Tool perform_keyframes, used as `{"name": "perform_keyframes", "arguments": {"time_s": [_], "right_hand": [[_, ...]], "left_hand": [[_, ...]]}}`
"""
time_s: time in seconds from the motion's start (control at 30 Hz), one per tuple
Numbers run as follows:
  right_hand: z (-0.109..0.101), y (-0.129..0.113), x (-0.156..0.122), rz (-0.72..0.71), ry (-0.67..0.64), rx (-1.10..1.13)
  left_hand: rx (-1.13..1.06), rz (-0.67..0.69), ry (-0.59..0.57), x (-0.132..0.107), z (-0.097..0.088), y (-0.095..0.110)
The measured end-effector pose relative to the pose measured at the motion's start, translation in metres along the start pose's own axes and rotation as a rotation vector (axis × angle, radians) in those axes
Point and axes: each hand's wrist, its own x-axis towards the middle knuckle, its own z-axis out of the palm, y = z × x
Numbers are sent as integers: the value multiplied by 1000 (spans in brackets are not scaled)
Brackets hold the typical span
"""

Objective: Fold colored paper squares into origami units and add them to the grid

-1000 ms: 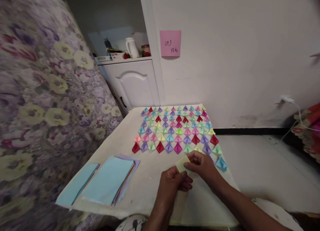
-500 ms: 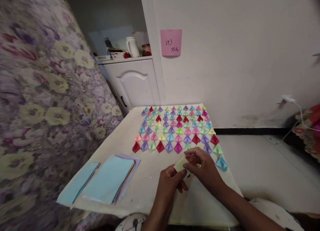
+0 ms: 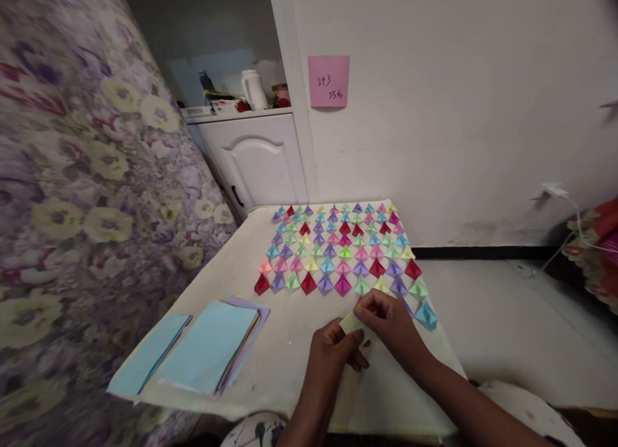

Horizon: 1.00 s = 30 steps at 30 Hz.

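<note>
A small piece of pale yellow paper (image 3: 349, 323) is held up over the near right part of the table, partly covered by fingers. My left hand (image 3: 335, 347) pinches its lower left side between thumb and fingers. My right hand (image 3: 386, 318) is closed on its upper right part, the thumb pressed against the paper. Just beyond my hands lie rows of small folded paper pieces in many colours, among them a magenta one (image 3: 343, 285) and a blue one (image 3: 427, 315) near the table's right edge.
On the left of the cream-covered table (image 3: 232, 254) lie a stack of coloured paper sheets (image 3: 212, 344) and a narrower stack (image 3: 149, 353), both light blue on top. A floral curtain (image 3: 106, 176) hangs at the left. A pink note (image 3: 329, 81) sticks to the wall behind.
My right hand has shifted slightly down and closed further over the paper, so less of it shows. A yellow folded piece behind that hand is now more visible.
</note>
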Motion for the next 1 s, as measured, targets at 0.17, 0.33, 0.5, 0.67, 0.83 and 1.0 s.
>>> {"name": "perform_keyframes", "arguments": {"time_s": [0.17,0.33,0.5,0.67,0.83,1.0], "right_hand": [[2,4,1,33,42,89],[4,6,1,28,47,83],[7,4,0,-23,58,47],[8,5,-1,-6,15,171],[7,10,-1,-13,1,202],[7,10,-1,-8,14,171]], "left_hand": [[-37,-13,-1,-1,2,2],[16,-12,1,-1,-2,2],[91,64,115,-4,-8,5],[33,102,125,-5,-8,5],[26,41,94,-3,-10,1],[-15,37,65,-3,-10,2]]}}
